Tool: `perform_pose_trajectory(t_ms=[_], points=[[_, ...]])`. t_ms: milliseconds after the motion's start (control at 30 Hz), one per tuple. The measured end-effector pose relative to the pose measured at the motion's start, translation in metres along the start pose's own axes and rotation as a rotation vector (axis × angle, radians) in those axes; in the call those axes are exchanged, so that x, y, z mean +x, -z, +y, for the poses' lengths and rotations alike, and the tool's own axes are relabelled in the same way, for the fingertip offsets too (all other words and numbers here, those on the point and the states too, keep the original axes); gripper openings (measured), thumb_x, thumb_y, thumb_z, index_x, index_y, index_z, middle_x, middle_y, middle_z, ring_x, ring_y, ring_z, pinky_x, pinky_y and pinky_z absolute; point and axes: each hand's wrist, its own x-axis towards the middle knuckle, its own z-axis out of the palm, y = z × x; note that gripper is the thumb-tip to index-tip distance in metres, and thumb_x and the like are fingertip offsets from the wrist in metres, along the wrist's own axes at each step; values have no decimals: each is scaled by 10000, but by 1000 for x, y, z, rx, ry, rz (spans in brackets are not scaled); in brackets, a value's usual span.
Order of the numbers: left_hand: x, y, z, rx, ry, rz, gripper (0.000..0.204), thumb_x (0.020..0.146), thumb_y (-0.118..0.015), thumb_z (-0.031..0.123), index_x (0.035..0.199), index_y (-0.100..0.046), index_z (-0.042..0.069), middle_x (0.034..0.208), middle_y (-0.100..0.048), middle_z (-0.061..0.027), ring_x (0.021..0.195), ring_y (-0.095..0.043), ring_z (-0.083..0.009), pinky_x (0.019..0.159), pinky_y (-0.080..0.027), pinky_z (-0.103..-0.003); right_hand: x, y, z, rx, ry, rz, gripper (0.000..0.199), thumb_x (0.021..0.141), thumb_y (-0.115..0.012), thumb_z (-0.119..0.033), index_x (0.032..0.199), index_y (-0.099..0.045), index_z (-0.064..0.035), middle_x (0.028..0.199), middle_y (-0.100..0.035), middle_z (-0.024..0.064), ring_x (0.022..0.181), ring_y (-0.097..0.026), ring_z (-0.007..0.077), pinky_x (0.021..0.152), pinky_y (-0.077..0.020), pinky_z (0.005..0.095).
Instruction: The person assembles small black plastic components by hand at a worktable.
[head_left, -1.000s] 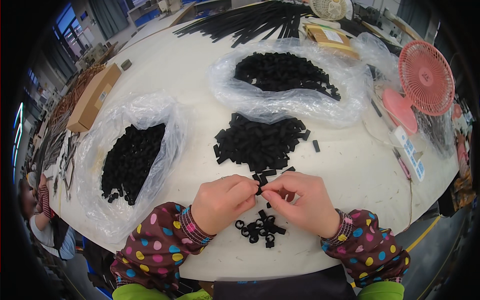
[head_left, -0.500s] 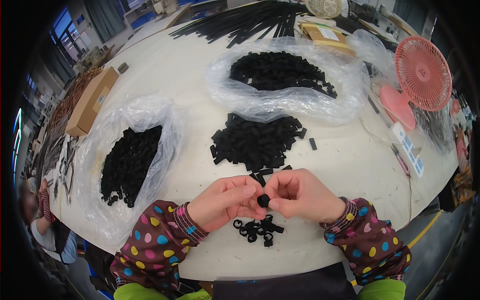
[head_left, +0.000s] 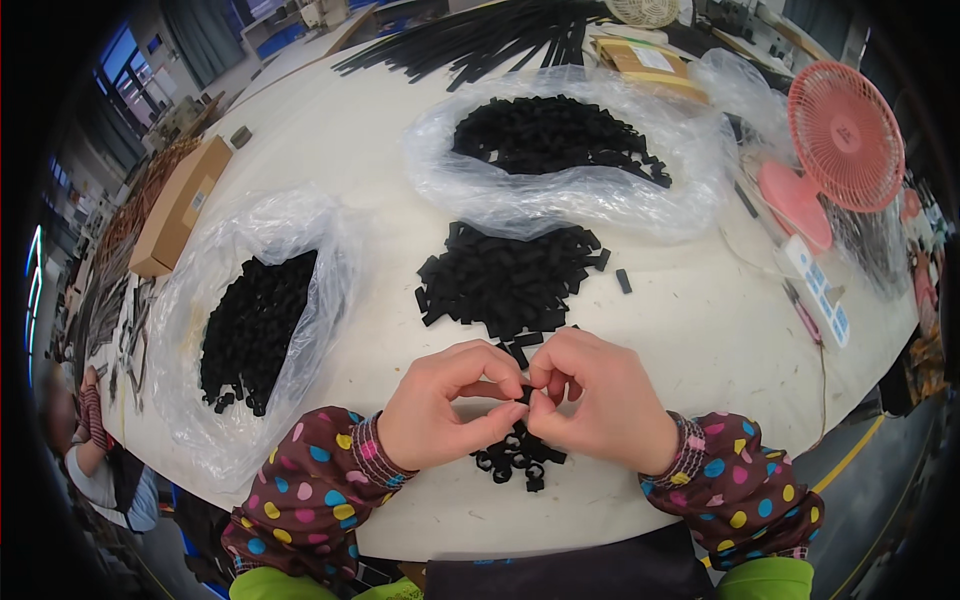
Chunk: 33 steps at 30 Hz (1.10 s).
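Observation:
At the middle of the near table, my left hand (head_left: 447, 402) and my right hand (head_left: 607, 408) meet fingertip to fingertip. Both pinch one small black piece (head_left: 526, 394), mostly covered by the fingers. Just below them lies a small heap of black ring-like pieces (head_left: 518, 458), some with pale insides. Beyond my fingers a larger loose pile of short black strip pieces (head_left: 505, 280) spreads over the table, with a few stragglers (head_left: 517, 352) reaching toward my hands and a single piece (head_left: 624, 281) apart on the right.
Clear plastic bags full of black pieces lie at the left (head_left: 258, 330) and back (head_left: 560, 135). Around the pale table (head_left: 700, 340) are a cardboard box (head_left: 182, 205), long black strips (head_left: 480, 40), a pink fan (head_left: 846, 135), a white power strip (head_left: 815, 290) and pink-handled snips (head_left: 800, 312). Another person (head_left: 105, 470) is at far left.
My left fingers have closed from a loose curl into a pinch on the black piece. Both hands have drawn together over the near heap, and the right hand has turned slightly.

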Motion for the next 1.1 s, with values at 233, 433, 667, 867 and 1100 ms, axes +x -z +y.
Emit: perform_pose_trajectory(t_ms=[233,433,667,867,1100], points=[[-6,-13,6,565,-367,319,150,684,-644,-37,804,-580,27,803,-639,-78,724,-638,-174,651,-508,-266,-5,-9,-5,-120,131,156,128,717,-628,-77,769,-511,-75,744,-534,28,582,-582,152,490,-447,269],[-6,-3,-7,323,-245,366,166,658,-641,-50,774,-559,37,766,-626,-80,683,-632,-190,621,-499,-261,-2,-6,-3,5,112,-10,83,780,-624,-82,820,-553,-63,779,-562,19,606,-597,135,501,-454,241],[-5,-5,-4,527,-373,285,180,645,-640,-56,765,-545,37,723,-593,-62,647,-610,-181,585,-487,-267,2,3,2,307,-159,-145,111,769,-650,-88,816,-575,-20,777,-578,36,639,-590,86,521,-452,211],[-4,6,-1,-212,77,58,142,795,-606,15,914,-530,30,934,-608,-85,812,-626,-172,755,-509,-286,1,3,1,357,-152,-129,109,759,-636,-75,807,-553,-22,737,-578,5,631,-562,61,554,-452,209],[-4,11,1,-848,316,-195,150,862,-589,91,972,-518,17,963,-603,-92,921,-627,-192,842,-513,-321,2,9,-5,915,-403,-288,123,798,-604,-50,890,-525,-29,797,-553,-16,692,-513,29,609,-428,188]])
